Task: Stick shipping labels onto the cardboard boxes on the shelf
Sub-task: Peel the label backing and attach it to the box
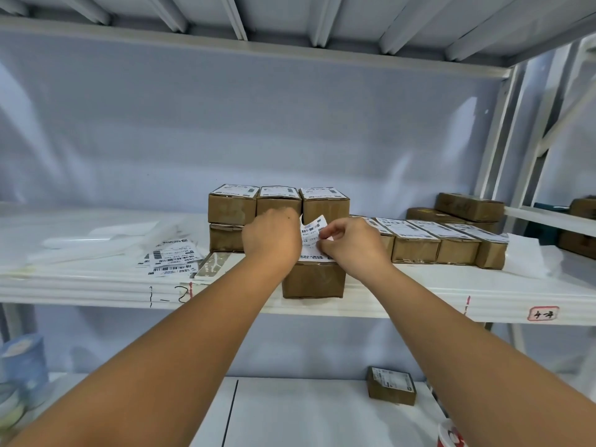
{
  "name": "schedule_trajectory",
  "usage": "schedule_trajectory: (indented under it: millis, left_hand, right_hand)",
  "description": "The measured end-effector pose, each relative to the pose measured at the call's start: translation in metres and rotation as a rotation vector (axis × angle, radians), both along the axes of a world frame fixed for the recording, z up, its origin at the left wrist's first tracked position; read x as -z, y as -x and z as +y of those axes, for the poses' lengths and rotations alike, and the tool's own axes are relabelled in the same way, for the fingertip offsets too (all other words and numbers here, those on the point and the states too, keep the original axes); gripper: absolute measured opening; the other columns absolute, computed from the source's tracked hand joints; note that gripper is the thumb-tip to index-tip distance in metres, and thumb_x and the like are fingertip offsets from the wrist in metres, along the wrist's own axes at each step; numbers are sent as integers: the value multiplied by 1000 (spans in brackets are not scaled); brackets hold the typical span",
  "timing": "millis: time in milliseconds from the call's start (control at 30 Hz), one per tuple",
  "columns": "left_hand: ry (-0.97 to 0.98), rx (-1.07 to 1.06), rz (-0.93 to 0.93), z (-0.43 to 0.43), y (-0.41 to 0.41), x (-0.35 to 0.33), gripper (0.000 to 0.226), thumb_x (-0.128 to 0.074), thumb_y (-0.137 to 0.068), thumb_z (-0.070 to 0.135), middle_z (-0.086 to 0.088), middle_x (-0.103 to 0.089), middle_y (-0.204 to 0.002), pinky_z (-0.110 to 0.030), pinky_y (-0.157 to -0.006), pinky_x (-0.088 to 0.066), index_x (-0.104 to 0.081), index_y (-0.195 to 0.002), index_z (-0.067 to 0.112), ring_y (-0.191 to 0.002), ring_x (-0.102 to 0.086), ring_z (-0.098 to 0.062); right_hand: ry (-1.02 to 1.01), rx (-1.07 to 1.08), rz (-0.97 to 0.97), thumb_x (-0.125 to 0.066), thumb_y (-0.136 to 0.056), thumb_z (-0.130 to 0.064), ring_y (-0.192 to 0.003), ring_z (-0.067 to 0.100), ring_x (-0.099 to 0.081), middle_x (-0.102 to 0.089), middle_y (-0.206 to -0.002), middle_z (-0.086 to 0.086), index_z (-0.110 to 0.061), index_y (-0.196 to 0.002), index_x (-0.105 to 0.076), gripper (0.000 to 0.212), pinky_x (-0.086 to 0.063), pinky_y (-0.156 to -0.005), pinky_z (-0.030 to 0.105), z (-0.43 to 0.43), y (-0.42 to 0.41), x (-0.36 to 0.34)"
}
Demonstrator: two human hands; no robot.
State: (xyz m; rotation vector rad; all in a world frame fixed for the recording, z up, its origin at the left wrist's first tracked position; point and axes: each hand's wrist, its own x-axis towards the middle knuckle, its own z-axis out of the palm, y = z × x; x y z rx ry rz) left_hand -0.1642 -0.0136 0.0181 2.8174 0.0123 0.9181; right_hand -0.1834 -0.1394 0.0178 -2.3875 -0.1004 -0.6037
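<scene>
Head view: the right hand (351, 243) pinches the right edge of a shipping label (311, 233) between thumb and forefinger, its other fingers curled under. The left hand (272, 235) is seen from the back, fingers bent toward the label's left edge; whether they grip the paper cannot be told, since the hand hides them. The label is thin white paper printed with barcodes, its top standing up and slightly curled, its lower end lying on top of a brown cardboard box (314, 280) at the front lip of the white shelf (451, 295).

Behind the hands, small cardboard cubes (232, 208) are stacked two high, and the top three carry white labels. To the right, a row of labelled boxes (416, 245) sits side by side, with two darker boxes (469, 206) piled behind them. To the left lie loose printed labels (171, 256), fanned and overlapping, beside a flat speckled slab (213, 264) and glossy white sheets (96, 243). On the lower shelf board, one flat labelled box (391, 385) sits alone.
</scene>
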Motion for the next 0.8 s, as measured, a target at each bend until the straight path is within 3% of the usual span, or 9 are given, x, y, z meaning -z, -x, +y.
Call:
schedule_trajectory:
  millis: [100, 167, 300, 367, 500, 567, 667, 733, 800]
  left_hand:
    - [-172, -21, -3, -5, 6, -3, 25, -48, -92, 9, -8, -61, -110, -30, -73, -32, -53, -117, 12, -102, -59, -28]
    - [-182, -22, 14, -5, 8, -4, 28, -47, -92, 9, -8, -61, -112, -30, -73, -32, -51, -120, 12, -103, -59, -29]
    - [-135, -2, 28, -5, 8, -7, 60, -48, -91, 9, -8, -60, -112, -33, -68, -36, -22, -144, 19, -104, -56, -29]
    - [-143, -9, 49, -5, 9, -8, 67, -48, -90, 8, -9, -58, -115, -34, -70, -36, -14, -147, 21, -108, -52, -29]
    - [-157, -11, 49, -4, 10, -7, 42, -47, -90, 10, -9, -58, -115, -34, -71, -35, -37, -131, 15, -109, -51, -28]
    - [-155, 4, 57, -2, 10, -7, 40, -47, -91, 10, -9, -57, -117, -34, -70, -36, -39, -130, 15, -109, -51, -29]
    - [-145, 33, 67, -1, 9, -7, 41, -50, -92, 12, -8, -56, -117, -34, -68, -37, -39, -131, 16, -108, -53, -28]
    - [-129, 57, 69, 0, 8, -6, 37, -50, -93, 14, -8, -57, -116, -34, -66, -38, -41, -129, 16, -106, -54, -28]
    - [-117, 68, 71, 2, 7, -6, 34, -48, -93, 14, -7, -57, -115, -33, -66, -39, -44, -127, 16, -104, -56, -27]
  right_hand:
    - [53, 7, 1, -65, -84, -23, -87, 14, -55, -62, -93, -3, -26, -97, -70, 14, -38, -69, 22, 3, 2, 0]
    - [99, 14, -3, -62, -85, -21, -96, 19, -57, -63, -98, -2, -26, -96, -70, 15, -43, -73, 25, 5, 4, 0]
    - [181, 13, -12, -57, -88, -19, -102, 23, -57, -65, -104, 1, -23, -99, -70, 17, -48, -79, 29, 8, 6, 1]
    - [172, 11, -13, -55, -89, -18, -104, 24, -57, -66, -108, 2, -24, -99, -71, 20, -48, -84, 30, 9, 8, 2]
    - [162, 16, -26, -52, -89, -17, -111, 29, -54, -66, -112, 8, -24, -102, -71, 25, -42, -94, 31, 12, 6, 7]
    - [189, 30, -13, -49, -90, -18, -117, 28, -48, -63, -117, 9, -27, -104, -69, 26, -33, -95, 29, 16, 4, 10]
    - [234, 112, -13, -52, -90, -23, -133, 31, -23, -30, -145, 10, -30, -113, -63, 27, -26, -99, 32, 18, 6, 11]
    - [247, 147, -13, -59, -87, -27, -137, 32, -12, -10, -152, 8, -32, -115, -60, 28, -23, -108, 37, 12, 7, 8]
    - [185, 105, 59, -60, -85, -29, -138, 27, -15, -22, -150, 5, -36, -107, -61, 23, -19, -110, 36, 4, 4, 5]
